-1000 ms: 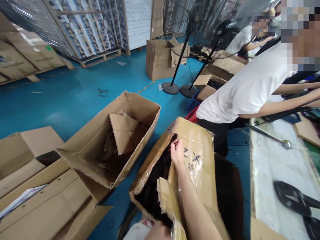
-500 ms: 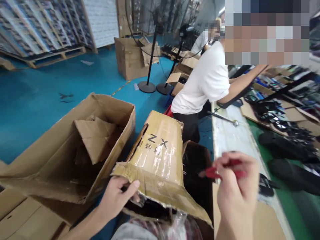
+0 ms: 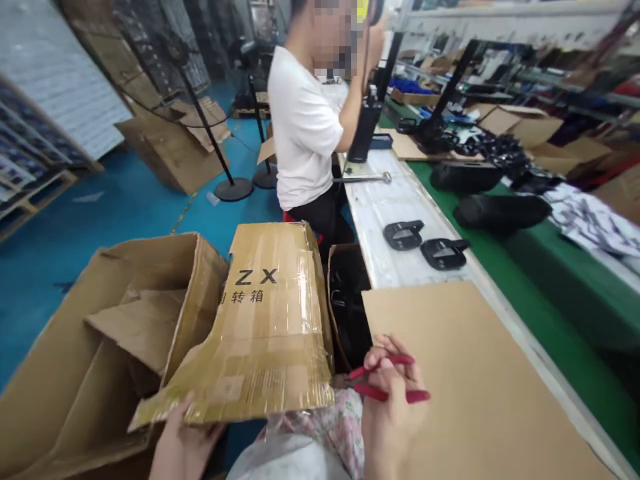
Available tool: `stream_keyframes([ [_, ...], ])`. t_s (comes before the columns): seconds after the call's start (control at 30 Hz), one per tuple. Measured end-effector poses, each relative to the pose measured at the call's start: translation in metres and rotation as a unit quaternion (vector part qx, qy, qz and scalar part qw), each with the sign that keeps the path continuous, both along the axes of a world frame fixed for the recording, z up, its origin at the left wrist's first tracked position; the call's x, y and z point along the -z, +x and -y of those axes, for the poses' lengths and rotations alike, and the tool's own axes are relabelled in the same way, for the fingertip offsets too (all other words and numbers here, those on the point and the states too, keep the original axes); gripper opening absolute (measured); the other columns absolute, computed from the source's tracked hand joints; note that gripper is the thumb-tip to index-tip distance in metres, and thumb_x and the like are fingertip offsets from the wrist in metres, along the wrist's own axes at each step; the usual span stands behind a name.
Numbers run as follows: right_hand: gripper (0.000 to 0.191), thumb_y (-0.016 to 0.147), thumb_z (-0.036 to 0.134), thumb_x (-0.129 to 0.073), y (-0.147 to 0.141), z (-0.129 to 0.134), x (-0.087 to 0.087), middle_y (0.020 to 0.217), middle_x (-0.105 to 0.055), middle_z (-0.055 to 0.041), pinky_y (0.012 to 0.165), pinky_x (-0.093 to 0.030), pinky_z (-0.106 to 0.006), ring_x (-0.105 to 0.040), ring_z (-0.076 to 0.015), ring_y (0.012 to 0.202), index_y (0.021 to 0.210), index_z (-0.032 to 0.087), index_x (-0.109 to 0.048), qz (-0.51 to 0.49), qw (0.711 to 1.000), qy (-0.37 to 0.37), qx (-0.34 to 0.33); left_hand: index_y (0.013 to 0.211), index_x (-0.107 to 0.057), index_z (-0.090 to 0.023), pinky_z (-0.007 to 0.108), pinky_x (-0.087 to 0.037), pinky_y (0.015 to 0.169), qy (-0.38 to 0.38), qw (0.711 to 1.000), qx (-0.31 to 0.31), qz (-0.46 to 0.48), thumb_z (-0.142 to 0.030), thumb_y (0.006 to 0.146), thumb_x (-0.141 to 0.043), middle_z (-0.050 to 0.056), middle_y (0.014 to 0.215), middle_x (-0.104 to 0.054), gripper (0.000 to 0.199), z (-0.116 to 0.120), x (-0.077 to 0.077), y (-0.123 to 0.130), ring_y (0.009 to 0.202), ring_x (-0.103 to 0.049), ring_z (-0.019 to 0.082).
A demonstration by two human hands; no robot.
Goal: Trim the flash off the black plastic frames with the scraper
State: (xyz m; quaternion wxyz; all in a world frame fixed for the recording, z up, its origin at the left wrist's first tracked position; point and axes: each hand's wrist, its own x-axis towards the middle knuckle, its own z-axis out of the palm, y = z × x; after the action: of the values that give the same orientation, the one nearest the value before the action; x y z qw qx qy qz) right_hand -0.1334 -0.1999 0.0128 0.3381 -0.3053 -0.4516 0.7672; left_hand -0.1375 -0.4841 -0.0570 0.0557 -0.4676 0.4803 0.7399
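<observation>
My left hand point(image 3: 183, 437) grips the near left flap of a tan carton point(image 3: 275, 333), thumb on the edge and fingers beneath it. The carton is shiny with tape and printed "ZX" with characters under it. In my right hand point(image 3: 393, 407) are red-handled nippers point(image 3: 369, 391), handles spread apart. Their metal jaws are at the near right corner of the flap; I cannot tell whether they touch it. Just right of the carton, an open box point(image 3: 345, 267) holds black parts.
At left stands a large open carton point(image 3: 195, 293) with folded cardboard inside. A cardboard sheet point(image 3: 465, 373) covers the near bench, with two black parts point(image 3: 445, 253) beyond it. A co-worker in a white shirt point(image 3: 305, 120) sits ahead, near fan stands point(image 3: 233, 189).
My view has turned right. The nippers have come down and left to the carton's corner, and the raised flap lies flatter. The co-worker has straightened up, arm raised.
</observation>
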Motion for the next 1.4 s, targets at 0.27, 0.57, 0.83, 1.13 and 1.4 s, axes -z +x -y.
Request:
stream_keyframes([
  [0.27, 0.033, 0.103, 0.055, -0.057, 0.011, 0.021, 0.036, 0.099, -0.072, -0.0046, 0.08, -0.054, -0.033, -0.068, -0.0222, 0.096, 0.092, 0.024, -0.064, -0.026, 0.993, -0.057, -0.101, 0.152, -0.043, -0.011, 0.035, -0.067, 0.076, 0.075, 0.988, 0.084, 0.109, -0.02, 0.095, -0.064, 0.014, 0.104, -0.076, 0.062, -0.029, 0.034, 0.029, 0.084, -0.079, 0.025],
  [0.57, 0.054, 0.096, 0.078, -0.05, 0.029, 0.025, 0.076, 0.104, -0.069, -0.005, 0.092, -0.051, -0.034, -0.065, -0.0231, 0.102, 0.101, 0.025, -0.061, 0.129, 0.98, -0.003, -0.15, 0.112, -0.066, -0.013, 0.027, -0.064, 0.059, -0.126, 0.985, 0.107, -0.055, -0.004, 0.086, -0.061, 0.005, 0.082, -0.079, 0.028, -0.011, -0.037, -0.025, 0.059, -0.073, 0.018],
  [0.83, 0.047, 0.083, 0.067, -0.075, 0.008, 0.033, 0.118, 0.104, -0.074, -0.0054, 0.087, -0.057, -0.034, -0.072, -0.024, 0.101, 0.098, 0.025, -0.061, 0.079, 0.983, -0.149, -0.077, 0.095, -0.067, -0.014, 0.019, -0.054, 0.044, -0.115, 0.985, 0.095, -0.088, -0.008, 0.079, -0.068, -0.001, 0.078, -0.073, 0.017, -0.016, -0.066, -0.045, 0.049, -0.062, 0.011],
  [1.13, 0.046, 0.076, 0.061, -0.078, -0.008, 0.022, 0.162, 0.106, -0.08, -0.0144, 0.086, -0.062, -0.04, -0.074, -0.0331, 0.11, 0.092, 0.018, -0.073, 0.09, 0.96, -0.263, 0.021, 0.096, -0.061, -0.018, 0.019, -0.049, 0.046, -0.032, 0.994, 0.057, 0.091, -0.011, 0.075, -0.071, -0.001, 0.067, -0.067, 0.024, 0.012, 0.051, 0.018, 0.042, -0.051, 0.009],
  [1.4, 0.035, 0.078, 0.051, -0.074, -0.027, 0.004, 0.158, 0.11, -0.08, -0.0074, 0.092, -0.061, -0.04, -0.075, -0.0264, 0.111, 0.1, 0.023, -0.071, 0.083, 0.945, -0.31, 0.068, 0.098, -0.065, -0.018, 0.023, -0.051, 0.052, -0.033, 0.986, 0.109, 0.123, -0.035, 0.091, -0.073, 0.001, 0.063, -0.063, 0.021, 0.01, 0.076, 0.031, 0.05, -0.059, 0.014],
])
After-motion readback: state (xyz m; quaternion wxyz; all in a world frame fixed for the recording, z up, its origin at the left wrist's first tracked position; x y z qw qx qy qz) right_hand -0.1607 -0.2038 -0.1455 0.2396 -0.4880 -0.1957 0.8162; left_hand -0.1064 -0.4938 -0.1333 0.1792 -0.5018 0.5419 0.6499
